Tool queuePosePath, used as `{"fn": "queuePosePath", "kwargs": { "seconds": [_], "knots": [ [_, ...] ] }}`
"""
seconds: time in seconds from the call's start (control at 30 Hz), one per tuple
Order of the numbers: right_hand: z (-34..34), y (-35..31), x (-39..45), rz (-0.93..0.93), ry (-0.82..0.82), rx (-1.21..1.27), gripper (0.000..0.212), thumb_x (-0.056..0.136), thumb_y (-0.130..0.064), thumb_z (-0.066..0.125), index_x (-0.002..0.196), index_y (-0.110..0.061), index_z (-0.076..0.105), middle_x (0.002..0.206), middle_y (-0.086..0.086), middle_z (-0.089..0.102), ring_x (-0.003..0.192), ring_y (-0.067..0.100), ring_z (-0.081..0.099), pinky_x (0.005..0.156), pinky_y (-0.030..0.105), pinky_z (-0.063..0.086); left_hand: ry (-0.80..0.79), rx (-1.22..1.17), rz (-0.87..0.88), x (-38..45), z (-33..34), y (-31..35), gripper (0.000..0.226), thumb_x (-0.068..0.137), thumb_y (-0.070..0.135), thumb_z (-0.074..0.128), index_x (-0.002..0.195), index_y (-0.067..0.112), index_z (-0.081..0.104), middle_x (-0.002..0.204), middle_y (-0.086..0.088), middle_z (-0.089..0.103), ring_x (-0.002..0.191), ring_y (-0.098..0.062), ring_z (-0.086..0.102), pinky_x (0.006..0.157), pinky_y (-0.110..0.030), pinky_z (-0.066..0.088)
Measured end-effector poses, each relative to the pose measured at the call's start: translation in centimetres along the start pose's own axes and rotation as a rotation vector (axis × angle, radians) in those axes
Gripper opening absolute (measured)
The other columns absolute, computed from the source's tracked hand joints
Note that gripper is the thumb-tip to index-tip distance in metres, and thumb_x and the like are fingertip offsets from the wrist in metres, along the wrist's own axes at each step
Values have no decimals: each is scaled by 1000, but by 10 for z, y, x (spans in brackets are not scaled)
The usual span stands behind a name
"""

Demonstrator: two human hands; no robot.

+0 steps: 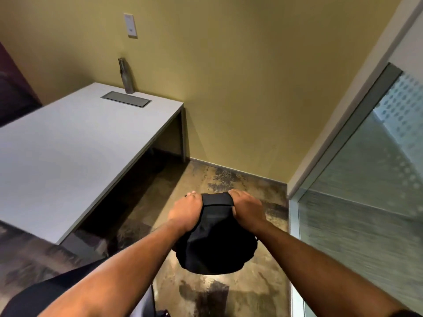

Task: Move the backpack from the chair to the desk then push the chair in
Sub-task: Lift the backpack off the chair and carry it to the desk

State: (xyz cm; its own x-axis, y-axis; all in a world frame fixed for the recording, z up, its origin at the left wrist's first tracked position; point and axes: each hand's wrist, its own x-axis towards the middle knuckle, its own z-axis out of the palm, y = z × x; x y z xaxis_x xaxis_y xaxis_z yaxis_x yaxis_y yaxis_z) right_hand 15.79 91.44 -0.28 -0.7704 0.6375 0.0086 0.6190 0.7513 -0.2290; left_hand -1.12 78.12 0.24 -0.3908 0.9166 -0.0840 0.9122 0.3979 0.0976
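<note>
A black backpack (215, 239) hangs in the air over the floor, to the right of the desk. My left hand (186, 210) grips its top on the left side, and my right hand (247, 210) grips the top on the right side. The white desk (75, 143) stretches from the left edge toward the yellow wall. A dark shape at the bottom left (52, 291) may be the chair, but I cannot tell; my forearms cover most of it.
A metal bottle (126, 76) stands at the desk's far end beside a grey cable hatch (126, 99). A glass partition (357, 202) closes off the right side. Mottled floor (229, 184) lies between desk and glass.
</note>
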Motion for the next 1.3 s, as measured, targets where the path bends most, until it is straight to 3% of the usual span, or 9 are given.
{"fn": "queuePosePath", "kwargs": {
  "seconds": [0.37,0.63,0.8,0.93,1.1,1.2,1.3],
  "knots": [
    [-15,47,196,-92,-20,86,40,94,-17,60,134,-20,61,137,4,66,127,31,59,102,44,52,71,-31,-100,179,-22,-39,17,96,6,45,111,9,53,109,-13,65,97,-37,69,70,-44,49],
    [-43,57,329,-197,18,81,37,94,-19,59,130,-26,63,124,0,70,112,29,64,88,39,52,117,-68,-207,286,-56,-71,11,101,19,53,110,14,52,104,-8,63,90,-29,67,64,-37,41],
    [-60,47,414,-274,68,57,35,91,-20,60,125,-28,66,120,0,71,107,31,66,83,40,52,126,-14,-237,345,-80,-114,10,100,12,44,108,13,50,105,-11,67,92,-36,67,65,-43,41],
    [-70,34,485,-340,123,43,34,89,-23,61,121,-29,69,112,2,74,98,33,68,77,40,52,134,-22,-246,395,-103,-158,5,100,14,44,104,15,48,105,-15,68,92,-37,66,74,-45,52],
    [-86,2,572,-373,199,74,22,85,-23,59,102,-19,73,94,9,74,84,39,66,66,38,41,237,-4,-206,453,-134,-226,8,99,15,43,103,11,49,101,-19,67,87,-39,64,67,-41,43],
    [-105,-17,622,-382,226,74,37,77,-34,46,94,-14,72,90,12,74,82,40,65,66,39,44,288,2,-180,486,-162,-262,7,96,13,44,100,12,49,96,-19,67,84,-41,63,63,-39,38],
    [-124,-38,670,-383,280,107,37,74,-34,46,87,-12,72,85,13,73,77,40,63,62,37,39,341,11,-156,520,-195,-296,4,95,13,48,98,12,50,94,-22,67,84,-43,64,61,-40,37]
  ]
}}
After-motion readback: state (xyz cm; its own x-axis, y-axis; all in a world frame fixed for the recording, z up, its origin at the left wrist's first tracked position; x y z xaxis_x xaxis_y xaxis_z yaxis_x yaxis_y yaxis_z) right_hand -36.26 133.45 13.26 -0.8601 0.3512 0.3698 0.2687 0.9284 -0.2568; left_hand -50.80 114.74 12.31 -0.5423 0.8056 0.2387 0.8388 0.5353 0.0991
